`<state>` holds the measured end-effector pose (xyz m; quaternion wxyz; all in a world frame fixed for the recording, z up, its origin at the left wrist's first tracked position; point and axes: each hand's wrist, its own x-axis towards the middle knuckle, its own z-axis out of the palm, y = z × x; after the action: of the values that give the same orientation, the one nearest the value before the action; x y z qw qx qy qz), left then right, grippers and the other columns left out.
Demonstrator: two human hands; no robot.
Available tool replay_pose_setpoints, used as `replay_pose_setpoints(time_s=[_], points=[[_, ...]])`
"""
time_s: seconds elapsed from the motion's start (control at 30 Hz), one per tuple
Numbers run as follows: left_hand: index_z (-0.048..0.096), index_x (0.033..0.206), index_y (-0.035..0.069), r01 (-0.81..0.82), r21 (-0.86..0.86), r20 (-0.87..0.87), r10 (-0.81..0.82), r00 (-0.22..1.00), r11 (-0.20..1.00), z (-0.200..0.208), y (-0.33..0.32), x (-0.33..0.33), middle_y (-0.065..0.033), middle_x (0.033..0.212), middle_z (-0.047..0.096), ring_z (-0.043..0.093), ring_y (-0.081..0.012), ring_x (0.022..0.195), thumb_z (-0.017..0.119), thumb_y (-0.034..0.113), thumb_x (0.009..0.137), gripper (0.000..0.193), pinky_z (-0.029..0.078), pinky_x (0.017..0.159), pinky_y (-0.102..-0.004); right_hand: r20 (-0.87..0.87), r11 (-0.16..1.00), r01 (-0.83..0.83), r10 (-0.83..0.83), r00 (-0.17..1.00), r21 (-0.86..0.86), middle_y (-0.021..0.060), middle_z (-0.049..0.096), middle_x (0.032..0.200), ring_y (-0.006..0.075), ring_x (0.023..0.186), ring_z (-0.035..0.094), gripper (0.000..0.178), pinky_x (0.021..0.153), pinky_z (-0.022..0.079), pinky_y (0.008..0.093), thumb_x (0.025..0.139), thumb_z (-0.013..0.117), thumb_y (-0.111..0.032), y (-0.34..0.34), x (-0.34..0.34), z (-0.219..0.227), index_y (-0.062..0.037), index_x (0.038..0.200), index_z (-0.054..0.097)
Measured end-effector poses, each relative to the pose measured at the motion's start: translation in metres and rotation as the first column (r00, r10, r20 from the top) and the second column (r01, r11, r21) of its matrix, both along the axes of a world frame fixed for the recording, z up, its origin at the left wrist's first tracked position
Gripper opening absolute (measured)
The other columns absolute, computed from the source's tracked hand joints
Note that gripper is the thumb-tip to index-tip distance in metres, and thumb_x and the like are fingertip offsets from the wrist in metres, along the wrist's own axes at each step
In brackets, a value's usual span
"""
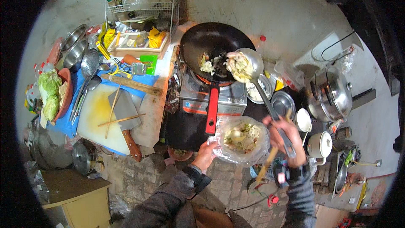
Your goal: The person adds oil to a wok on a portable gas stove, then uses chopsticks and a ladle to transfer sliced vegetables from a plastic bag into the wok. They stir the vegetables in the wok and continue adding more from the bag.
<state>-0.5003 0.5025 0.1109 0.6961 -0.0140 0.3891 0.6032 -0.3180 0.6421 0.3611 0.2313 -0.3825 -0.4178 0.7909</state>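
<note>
My right hand (287, 137) is wrapped round the handle of a metal ladle (270, 103). Pale, lumpy food (239, 67) fills the ladle's bowl, held over the right rim of a black wok (213, 33). Slanting down from the same hand are light wooden sticks (266, 165), which look like chopsticks. My left hand (205, 155) grips the edge of a bowl lined with clear plastic (219, 143), with similar pale and green food (242, 137) inside. Some food (206, 66) lies in the wok, whose red handle (212, 109) points toward me.
The wok sits on a portable stove (194, 95). Leftward, a cleaver (124, 114) and crossed chopsticks lie on a cutting board (95, 114). Cabbage (50, 86) rests in a brown bowl (64, 97). At right stand a steel pot (331, 93) and white pots (319, 144).
</note>
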Motion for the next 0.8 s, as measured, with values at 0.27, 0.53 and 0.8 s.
replay_pose_setpoints(time_s=[0.27,0.53,0.8], points=[[0.058,0.112,0.0,-0.041,0.139,0.088,0.029,0.996,0.989,-0.007,-0.003,-0.004,-0.0077,0.1,0.063,0.062,-0.0196,0.091,0.053,0.006,0.093,0.021,0.051,0.079,-0.0344,0.752,0.533,-0.532,-0.506,0.422,0.657,0.027,0.064,0.083,0.0417,0.082,0.063,0.027,0.073,0.051,0.0472,0.081,0.054,-0.02,0.093,-0.123,-0.053,0.0033,0.089,0.064],[0.059,0.107,0.003,-0.02,0.029,0.204,0.014,0.979,0.999,-0.05,0.002,-0.005,-0.0057,0.092,0.061,0.059,-0.0196,0.086,0.053,0.011,0.089,0.02,0.049,0.076,-0.0357,0.476,0.882,-0.067,-0.187,0.859,0.467,0.0077,0.055,0.055,0.0161,0.045,0.051,0.022,0.046,0.038,0.0312,0.083,0.052,-0.014,0.058,-0.045,-0.019,0.0044,0.088,0.062],[0.054,0.112,0.003,0.064,0.072,-0.047,-0.061,0.997,0.995,-0.017,0.007,-0.01,0.0008,0.085,0.055,0.056,-0.0123,0.077,0.056,0.018,0.091,0.025,0.048,0.067,-0.0289,0.54,0.992,0.083,-0.121,0.833,0.095,-0.0042,0.05,0.059,0.005,0.046,0.047,0.026,0.042,0.037,0.0209,0.085,0.048,-0.002,-0.133,0.086,-0.032,-0.0031,0.109,0.058]])
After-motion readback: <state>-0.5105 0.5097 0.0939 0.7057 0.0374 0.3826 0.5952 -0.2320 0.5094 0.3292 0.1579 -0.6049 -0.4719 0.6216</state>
